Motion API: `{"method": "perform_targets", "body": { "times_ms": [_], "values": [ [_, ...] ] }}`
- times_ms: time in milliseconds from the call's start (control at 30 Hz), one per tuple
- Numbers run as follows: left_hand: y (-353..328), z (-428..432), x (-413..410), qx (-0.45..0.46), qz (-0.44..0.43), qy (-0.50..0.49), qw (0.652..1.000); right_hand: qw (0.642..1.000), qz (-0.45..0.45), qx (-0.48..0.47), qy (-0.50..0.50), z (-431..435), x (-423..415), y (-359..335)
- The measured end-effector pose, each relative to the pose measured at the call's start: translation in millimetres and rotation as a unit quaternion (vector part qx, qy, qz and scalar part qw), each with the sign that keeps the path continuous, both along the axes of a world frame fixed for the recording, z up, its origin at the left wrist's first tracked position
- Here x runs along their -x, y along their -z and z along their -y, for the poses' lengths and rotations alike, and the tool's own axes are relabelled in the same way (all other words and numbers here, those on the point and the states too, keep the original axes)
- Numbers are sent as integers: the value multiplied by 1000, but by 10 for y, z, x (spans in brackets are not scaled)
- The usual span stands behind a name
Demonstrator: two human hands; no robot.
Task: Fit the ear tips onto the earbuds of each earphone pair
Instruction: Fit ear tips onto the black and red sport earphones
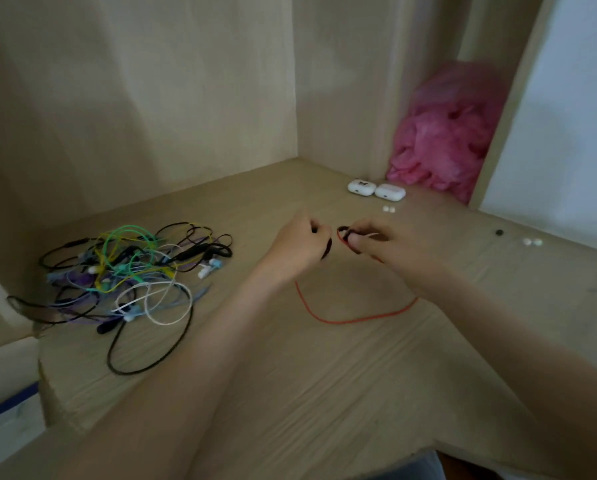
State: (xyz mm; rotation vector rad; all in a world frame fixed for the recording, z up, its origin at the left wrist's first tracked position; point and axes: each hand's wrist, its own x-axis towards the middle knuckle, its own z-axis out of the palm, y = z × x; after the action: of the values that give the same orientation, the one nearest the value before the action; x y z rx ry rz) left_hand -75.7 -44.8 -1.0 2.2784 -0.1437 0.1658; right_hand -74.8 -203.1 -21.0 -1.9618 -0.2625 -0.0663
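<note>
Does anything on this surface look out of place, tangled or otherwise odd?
Yes. The earphone pile on the left is one tangled knot, with a black loop straggling toward the front edge. Scattered on the right lie a white pair of tips, a second white pair and a lone black tip. Nothing looks damaged.

Dim, soft, perhaps motion-blurred; edges bowed.

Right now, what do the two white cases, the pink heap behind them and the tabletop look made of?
Marked white case and plain white case: likely hard plastic, smooth, rounded, faintly glossy. Pink heap: probably thin plastic film, crumpled and translucent at the top. Tabletop: wood-look board, matte with grain lines; whether veneer or laminate I cannot tell.
</note>
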Motion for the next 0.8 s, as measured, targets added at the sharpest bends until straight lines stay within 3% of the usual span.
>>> {"method": "perform_targets", "body": {
  "times_ms": [167, 300, 433, 500, 567, 633, 667, 800],
  "values": [
    [3, 570, -26, 31, 49, 158, 986, 981, -30, -179, 65, 362, 78, 16],
    [65, 946, -97, 58, -26, 226, 972, 967, -24, -206, 151, 591, 72, 94],
    [152, 1183, -208, 101, -67, 191, 974, 967, -37, -160, 195, 750, -30, 145],
    [167, 1263, -243, 150, -120, 175, 966, 969, -32, -89, 228, 921, -132, 196],
    [173, 1298, -285, 141, -166, 183, 959, 954, -2, 109, 280, 1163, -220, 225],
    [181, 1295, -324, 116, -185, 200, 955, 886, 34, 345, 309, 1380, -288, 233],
    [177, 1295, -345, 116, -187, 205, 954, 854, 39, 415, 311, 1452, -315, 225],
    [158, 1304, -402, 130, -196, 212, 949, 787, -23, 534, 307, 1547, -434, 179]
  ]
}}
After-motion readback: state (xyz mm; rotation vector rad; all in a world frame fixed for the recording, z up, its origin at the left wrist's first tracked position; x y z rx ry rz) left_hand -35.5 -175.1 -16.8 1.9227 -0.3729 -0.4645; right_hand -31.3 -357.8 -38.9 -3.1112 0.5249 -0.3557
